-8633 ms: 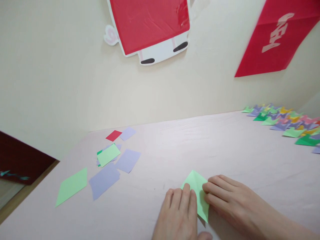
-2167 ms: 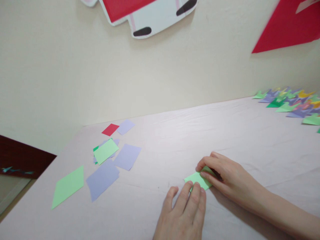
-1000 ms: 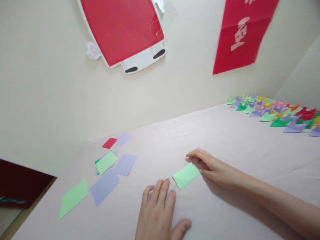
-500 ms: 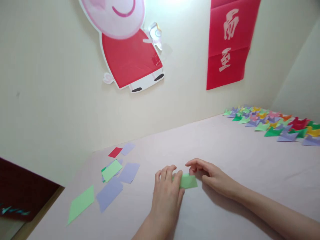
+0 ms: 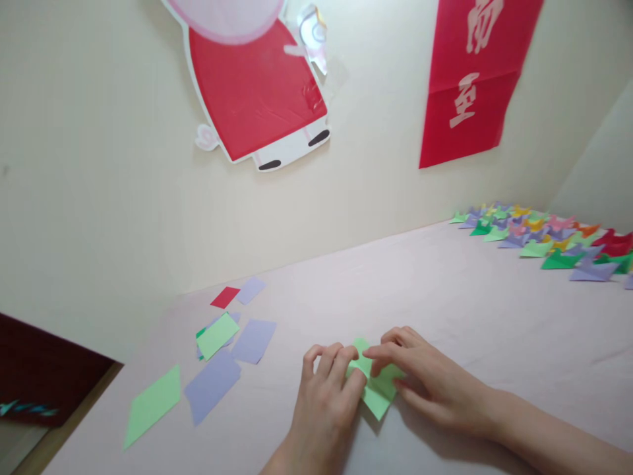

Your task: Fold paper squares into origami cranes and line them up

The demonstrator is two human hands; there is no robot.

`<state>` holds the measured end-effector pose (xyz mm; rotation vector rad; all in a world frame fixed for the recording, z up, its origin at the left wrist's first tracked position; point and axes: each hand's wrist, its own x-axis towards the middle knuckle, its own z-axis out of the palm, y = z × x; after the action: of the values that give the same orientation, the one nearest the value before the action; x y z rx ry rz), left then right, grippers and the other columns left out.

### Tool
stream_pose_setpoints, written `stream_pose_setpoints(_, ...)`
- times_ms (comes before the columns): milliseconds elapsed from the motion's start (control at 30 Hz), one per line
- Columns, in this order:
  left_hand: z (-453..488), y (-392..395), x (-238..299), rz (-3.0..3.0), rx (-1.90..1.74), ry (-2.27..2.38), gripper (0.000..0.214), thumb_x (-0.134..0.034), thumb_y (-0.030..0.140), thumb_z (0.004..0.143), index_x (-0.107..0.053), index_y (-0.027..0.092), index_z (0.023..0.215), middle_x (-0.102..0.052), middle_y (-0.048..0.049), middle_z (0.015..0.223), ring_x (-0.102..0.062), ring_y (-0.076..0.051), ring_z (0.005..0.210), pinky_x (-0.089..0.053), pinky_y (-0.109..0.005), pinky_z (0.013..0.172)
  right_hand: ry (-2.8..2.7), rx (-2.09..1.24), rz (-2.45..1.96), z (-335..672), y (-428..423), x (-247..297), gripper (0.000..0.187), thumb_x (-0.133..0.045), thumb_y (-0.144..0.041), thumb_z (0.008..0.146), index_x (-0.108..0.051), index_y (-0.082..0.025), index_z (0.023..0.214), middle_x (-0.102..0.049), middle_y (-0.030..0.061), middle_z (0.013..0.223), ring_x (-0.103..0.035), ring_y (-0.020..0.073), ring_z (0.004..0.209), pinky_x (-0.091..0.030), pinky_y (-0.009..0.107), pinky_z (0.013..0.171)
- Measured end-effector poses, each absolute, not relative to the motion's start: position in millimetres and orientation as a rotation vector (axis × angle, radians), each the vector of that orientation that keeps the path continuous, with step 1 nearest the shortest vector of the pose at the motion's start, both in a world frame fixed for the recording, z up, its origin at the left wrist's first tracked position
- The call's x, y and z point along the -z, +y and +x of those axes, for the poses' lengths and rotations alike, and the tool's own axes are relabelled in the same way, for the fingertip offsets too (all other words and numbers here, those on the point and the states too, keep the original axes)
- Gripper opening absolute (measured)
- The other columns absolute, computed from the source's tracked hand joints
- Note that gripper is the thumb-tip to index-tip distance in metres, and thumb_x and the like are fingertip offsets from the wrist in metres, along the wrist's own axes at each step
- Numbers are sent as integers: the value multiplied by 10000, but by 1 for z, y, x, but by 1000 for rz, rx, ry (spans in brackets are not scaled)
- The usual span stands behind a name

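Observation:
A light green sheet of paper [image 5: 380, 397] lies on the table in front of me, opened out, with crease lines across it. My left hand [image 5: 329, 389] is at its left edge, with curled fingers and thumb gripping the paper there. From the right, my right hand [image 5: 425, 373] reaches over the sheet; its index finger is bent onto the upper part and the thumb is at the right edge. Both hands hide parts of the paper's sides.
Loose sheets lie at the left: a light green one [image 5: 153, 406], purple ones [image 5: 212, 386] and a red one [image 5: 225, 297]. Several rows of folded paper pieces [image 5: 561, 258] stand at the back right. A wall [image 5: 366, 198] with a red banner [image 5: 479, 92] borders the table [image 5: 316, 303].
The green paper was folded into a narrow strip and is now spread open. My right hand has come in from beside it onto its right part. The view has shifted slightly.

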<state>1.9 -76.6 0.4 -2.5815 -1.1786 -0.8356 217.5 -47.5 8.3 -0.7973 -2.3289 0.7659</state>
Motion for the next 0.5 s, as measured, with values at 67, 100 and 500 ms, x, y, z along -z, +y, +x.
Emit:
stream_pose_setpoints(67, -7, -82, 2, -2634, 793, -1191, 246, -375, 136, 969, -590, 190, 863, -663, -20, 987, -562, -169, 939, -334, -352, 913, -2363, -745, -767, 218, -45, -8, 494, -440, 48, 724, -588, -225, 1108, -654, 60, 1029, -531, 207, 999, -455, 353, 884)
stream_pose_setpoints(100, -10, -84, 4, -2659, 759, -1202, 240, -371, 121, 959, -593, 192, 902, -663, -19, 972, -566, -169, 911, -347, -348, 892, -2382, -724, -748, 218, -43, -7, 473, -423, 62, 730, -601, -228, 1060, -656, 55, 1035, -532, 202, 1006, -451, 348, 891)
stream_pose_setpoints(500, -13, -85, 12, -2799, 796, -1206, 302, -431, 83, 867, -571, 166, 1121, -652, -87, 1185, -589, -198, 1102, -470, -335, 876, -2591, -561, -679, 222, -16, -4, 210, -481, -107, 906, -641, -240, 939, -690, 37, 1035, -539, 203, 982, -461, 338, 850)
